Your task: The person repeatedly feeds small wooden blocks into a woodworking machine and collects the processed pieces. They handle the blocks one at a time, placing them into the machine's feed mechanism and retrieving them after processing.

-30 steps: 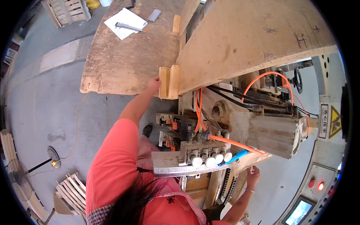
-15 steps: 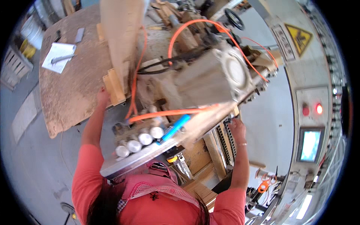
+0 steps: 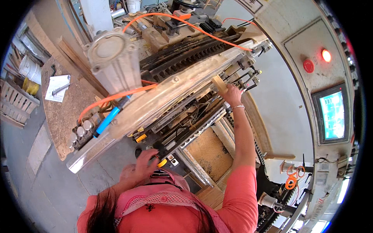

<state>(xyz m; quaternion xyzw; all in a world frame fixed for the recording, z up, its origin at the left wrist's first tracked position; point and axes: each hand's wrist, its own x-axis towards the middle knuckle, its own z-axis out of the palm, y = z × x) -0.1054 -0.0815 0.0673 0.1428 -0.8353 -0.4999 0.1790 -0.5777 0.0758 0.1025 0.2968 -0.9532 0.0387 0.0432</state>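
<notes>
My right hand [image 3: 233, 95] reaches up into the woodworking machine [image 3: 182, 85] and grips a small pale wooden block [image 3: 218, 83] beside its black clamp fittings. My left hand [image 3: 140, 167] is low and close to my body. Its fingers spread over a small button panel [image 3: 171, 160] and touch next to a yellow knob [image 3: 161, 163]. My hair and coral sleeves fill the bottom edge.
A grey air cylinder [image 3: 112, 62] and an orange hose [image 3: 186, 23] sit on top of the machine. At the right are a lit screen [image 3: 333, 115], a red lamp [image 3: 326, 55] and a red button [image 3: 309, 66]. At the left a chipboard table [image 3: 66, 116] carries a paper sheet [image 3: 57, 87]. Sawdust [image 3: 210, 151] lies below.
My left hand has left the wooden pieces on the chipboard table and dropped to the button panel. My right hand has risen into the machine with a block. The view swung right.
</notes>
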